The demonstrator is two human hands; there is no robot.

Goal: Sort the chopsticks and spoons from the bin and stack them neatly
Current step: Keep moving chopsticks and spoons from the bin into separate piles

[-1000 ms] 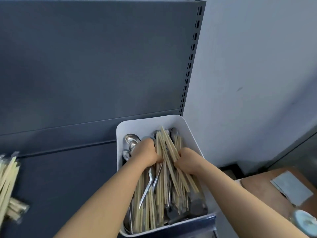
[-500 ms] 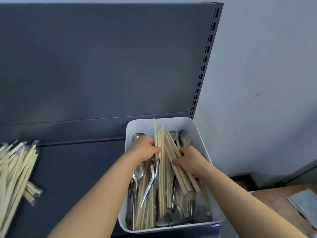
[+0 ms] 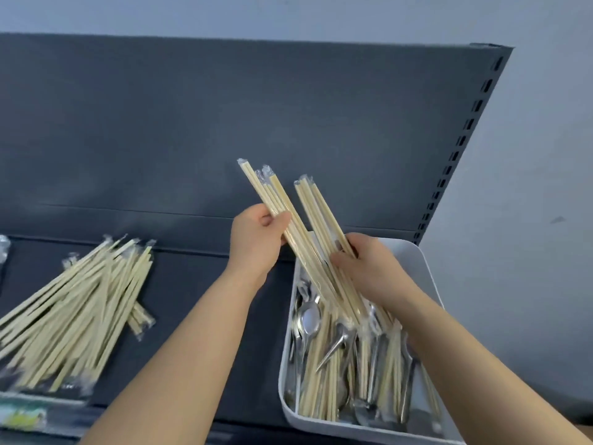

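Shop or stockroom, by appearance: dark metal shelf (image 3: 179, 284) with back panel (image 3: 224, 123) and slotted upright (image 3: 462, 142), against a plain wall (image 3: 529, 187); wrapped chopsticks (image 3: 73, 313) heaped in bulk at the shelf's left edge.

Chopstick bundle (image 3: 264, 191) in left hand (image 3: 256, 244) and right hand (image 3: 369, 268), above white bin (image 3: 414, 258)

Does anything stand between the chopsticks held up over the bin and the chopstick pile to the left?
Nothing visible does. The left hand and right hand grip the wrapped chopsticks above the bin at its far end; only bare dark shelf lies between them and the pile.
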